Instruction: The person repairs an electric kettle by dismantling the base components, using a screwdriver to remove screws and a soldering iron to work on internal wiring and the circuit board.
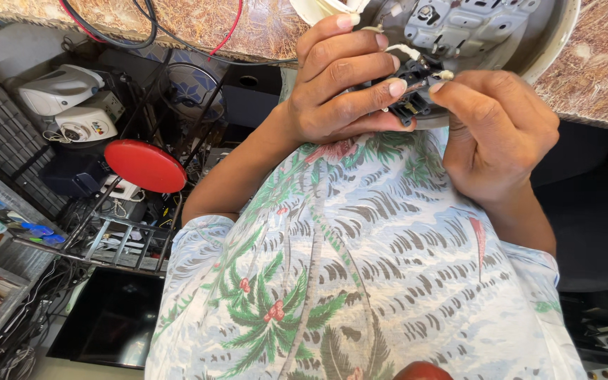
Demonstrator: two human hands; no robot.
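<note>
Two bare hands meet on a small black plastic electrical part [411, 95] in the head view, just below the round white-rimmed appliance housing [557, 39] on the speckled stone counter [198, 24]. The left hand [343, 88] grasps the part, while the right hand [497, 134] pinches at its right edge beside a white-sleeved wire [404, 51]. Judged advice: keep the left grip steady and wires slack.
</note>
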